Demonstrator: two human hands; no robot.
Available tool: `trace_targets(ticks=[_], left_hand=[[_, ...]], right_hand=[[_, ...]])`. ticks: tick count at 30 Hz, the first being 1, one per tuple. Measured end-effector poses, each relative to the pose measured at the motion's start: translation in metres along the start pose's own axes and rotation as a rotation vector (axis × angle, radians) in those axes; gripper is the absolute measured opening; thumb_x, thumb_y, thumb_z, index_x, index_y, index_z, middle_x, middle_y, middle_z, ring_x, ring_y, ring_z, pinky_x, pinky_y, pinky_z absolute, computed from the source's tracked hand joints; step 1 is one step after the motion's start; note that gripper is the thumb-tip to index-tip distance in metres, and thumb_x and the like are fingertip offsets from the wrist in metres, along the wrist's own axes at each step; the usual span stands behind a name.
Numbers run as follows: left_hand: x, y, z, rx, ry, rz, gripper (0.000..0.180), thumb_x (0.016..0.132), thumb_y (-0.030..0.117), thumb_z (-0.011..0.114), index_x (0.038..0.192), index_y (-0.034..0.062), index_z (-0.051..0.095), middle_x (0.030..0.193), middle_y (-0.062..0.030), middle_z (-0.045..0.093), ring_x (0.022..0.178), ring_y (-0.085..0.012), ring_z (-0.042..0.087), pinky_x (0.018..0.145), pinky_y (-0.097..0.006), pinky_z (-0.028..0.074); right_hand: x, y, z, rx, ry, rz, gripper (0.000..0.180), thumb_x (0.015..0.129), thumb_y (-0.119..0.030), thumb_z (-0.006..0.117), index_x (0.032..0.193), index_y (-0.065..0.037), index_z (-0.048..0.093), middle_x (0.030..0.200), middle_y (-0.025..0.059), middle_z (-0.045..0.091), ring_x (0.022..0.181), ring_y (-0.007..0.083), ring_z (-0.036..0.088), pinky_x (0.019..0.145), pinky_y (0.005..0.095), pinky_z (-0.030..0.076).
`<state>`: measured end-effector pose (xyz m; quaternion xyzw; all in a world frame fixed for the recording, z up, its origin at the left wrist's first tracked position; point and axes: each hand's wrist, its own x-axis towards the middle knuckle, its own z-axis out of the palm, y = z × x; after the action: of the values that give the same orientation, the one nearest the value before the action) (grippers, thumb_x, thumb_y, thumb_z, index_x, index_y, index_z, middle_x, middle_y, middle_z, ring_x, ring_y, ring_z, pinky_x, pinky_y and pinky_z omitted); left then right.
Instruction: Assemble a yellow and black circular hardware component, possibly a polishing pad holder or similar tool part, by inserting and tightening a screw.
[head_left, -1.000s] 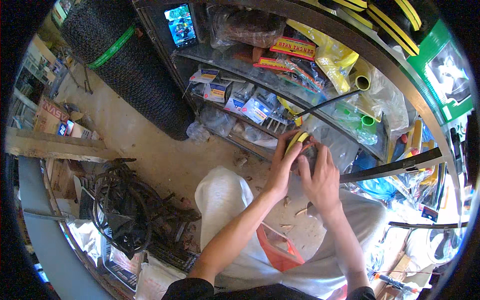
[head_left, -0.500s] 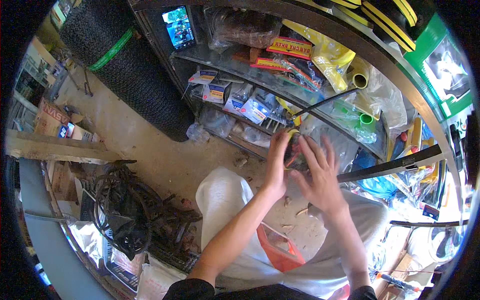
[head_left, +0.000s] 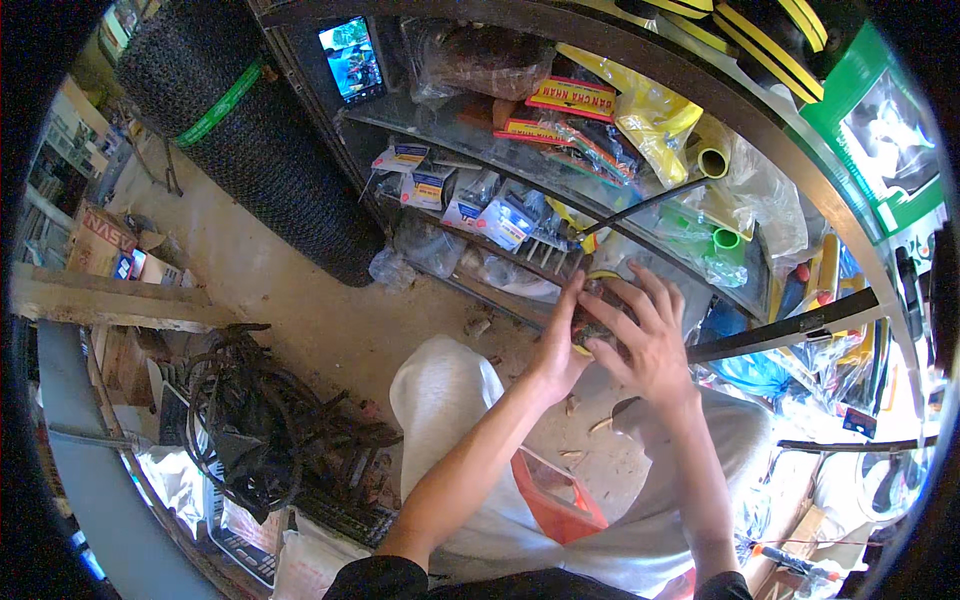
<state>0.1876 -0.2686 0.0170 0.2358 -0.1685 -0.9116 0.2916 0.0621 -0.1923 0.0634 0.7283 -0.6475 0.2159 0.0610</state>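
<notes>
Between my two hands, above the floor near the shelf, is a dark, round object with a yellow rim (head_left: 598,312); its kind cannot be made out behind the fingers. My left hand (head_left: 556,345) is closed along its left side, thumb upward. Over its top and right side curl the fingers of my right hand (head_left: 645,335), slightly apart, the thumb at its near edge. Just beyond, a thin black rod (head_left: 650,210) slants down across the shelf front.
A metal shelf (head_left: 470,140) with small boxes (head_left: 505,222), yellow tubes and plastic bags stands ahead. A roll of black mesh (head_left: 240,130) leans at the left. Black cables (head_left: 245,430) lie in a heap at lower left. An orange-red piece (head_left: 555,500) lies between my knees.
My right hand's fingers have curled more and shifted over the round object, which has turned in my hands. The left hand has moved slightly nearer me. The view has shifted slightly.
</notes>
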Motion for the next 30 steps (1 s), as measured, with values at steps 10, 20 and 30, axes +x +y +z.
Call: trace_targets(ticks=[10,20,30], left_hand=[[0.004,-0.016,-0.007,0.175,-0.142,0.261,0.048,0.106,0.047,0.042,0.144,0.0170,0.044,0.139,-0.0025,0.050,0.130,-0.0152,0.047,0.107,-0.036,0.040],[-0.003,0.005,-0.007,-0.004,-0.131,0.084,0.053,0.105,0.051,0.039,0.145,0.0176,0.048,0.139,-0.0047,0.055,0.127,-0.0208,0.054,0.106,-0.041,0.045],[-0.001,-0.018,-0.010,0.095,-0.171,0.220,0.049,0.104,0.042,0.046,0.144,0.0136,0.044,0.139,-0.0045,0.052,0.127,-0.0169,0.051,0.107,-0.036,0.041]], right_hand=[[-0.004,-0.011,0.032,0.507,0.203,0.210,0.046,0.091,-0.017,0.065,0.134,-0.008,0.055,0.142,0.0238,0.043,0.137,0.0441,0.041,0.112,0.0490,0.036],[0.006,-0.015,0.002,0.319,0.055,0.067,0.044,0.092,-0.036,0.065,0.132,-0.017,0.063,0.151,0.0183,0.044,0.141,0.0402,0.040,0.116,0.0544,0.029],[-0.001,0.005,0.034,0.465,0.296,-0.035,0.033,0.089,-0.022,0.065,0.118,-0.006,0.067,0.141,0.0237,0.053,0.139,0.0462,0.043,0.113,0.0522,0.035]])
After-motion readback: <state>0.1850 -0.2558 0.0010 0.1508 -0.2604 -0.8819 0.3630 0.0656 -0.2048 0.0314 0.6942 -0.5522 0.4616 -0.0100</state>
